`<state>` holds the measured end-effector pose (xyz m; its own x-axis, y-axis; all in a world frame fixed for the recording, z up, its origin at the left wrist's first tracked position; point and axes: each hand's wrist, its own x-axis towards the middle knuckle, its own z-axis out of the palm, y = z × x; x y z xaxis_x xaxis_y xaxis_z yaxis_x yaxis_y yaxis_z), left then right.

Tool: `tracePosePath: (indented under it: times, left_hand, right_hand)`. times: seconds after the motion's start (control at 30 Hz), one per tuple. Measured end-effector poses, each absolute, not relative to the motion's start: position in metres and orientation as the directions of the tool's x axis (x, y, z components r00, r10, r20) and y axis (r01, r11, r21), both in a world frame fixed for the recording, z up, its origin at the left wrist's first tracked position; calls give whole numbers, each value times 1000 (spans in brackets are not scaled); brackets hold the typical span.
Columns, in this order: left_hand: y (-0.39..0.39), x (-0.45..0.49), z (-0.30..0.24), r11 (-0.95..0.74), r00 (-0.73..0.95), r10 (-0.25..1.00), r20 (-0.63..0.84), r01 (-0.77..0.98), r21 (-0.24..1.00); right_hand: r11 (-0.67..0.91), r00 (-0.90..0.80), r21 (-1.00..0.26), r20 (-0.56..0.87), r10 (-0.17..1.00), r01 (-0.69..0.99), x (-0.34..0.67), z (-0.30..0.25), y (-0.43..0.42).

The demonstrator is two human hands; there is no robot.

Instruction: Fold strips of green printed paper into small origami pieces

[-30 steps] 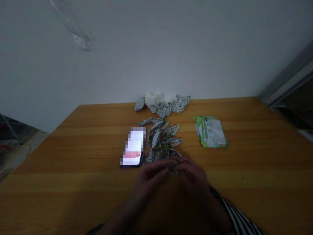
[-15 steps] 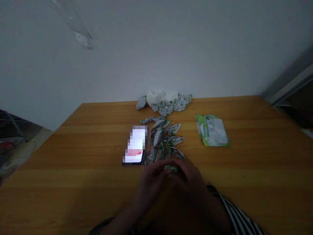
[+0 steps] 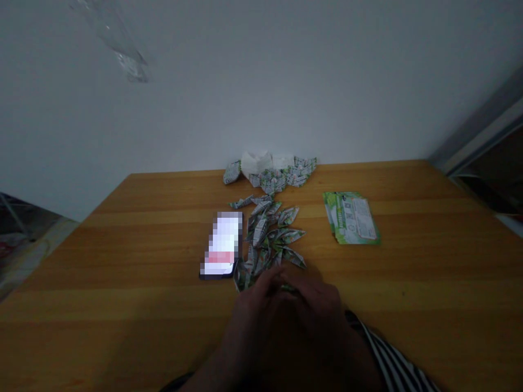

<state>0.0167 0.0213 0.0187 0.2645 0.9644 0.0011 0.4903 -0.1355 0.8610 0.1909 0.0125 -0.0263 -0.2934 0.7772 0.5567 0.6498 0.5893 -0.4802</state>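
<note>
My left hand [image 3: 257, 302] and my right hand [image 3: 316, 299] meet at the fingertips near the front of the table. Between them they pinch a small piece of folded green printed paper [image 3: 289, 288], mostly covered by my fingers. Just beyond my hands lies a loose pile of folded paper pieces [image 3: 261, 231], pointed at the ends and printed in green, white and black. At the back, by the wall, more folded paper pieces [image 3: 273, 179] rest beside crumpled white tissue [image 3: 256, 162].
A phone [image 3: 223, 245] with a lit, blurred screen lies left of the pile. To the right sits a stack of flat green printed sheets [image 3: 353, 218]. Clear plastic [image 3: 118, 43] hangs on the wall [image 3: 286, 81] behind the wooden table [image 3: 429, 261].
My hands have come down slightly and closed more over the folded paper, so less of it shows. The whole view has shifted a little.
</note>
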Motion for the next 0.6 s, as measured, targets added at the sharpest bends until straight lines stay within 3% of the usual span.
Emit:
tracePosePath:
  times: [0.17,0.37,0.6]
  left_hand:
    - [23,10,18,-357,402,905,141,537,764]
    - [24,7,17,-472,462,869,179,661,583]
    - [26,11,17,-517,467,846,258,601,609]
  right_hand:
    - [562,-248,-502,560,790,657,188,-13,14]
    - [486,-87,-741,507,857,463,181,6,11]
    - [323,11,-911,337,942,255,179,5,12]
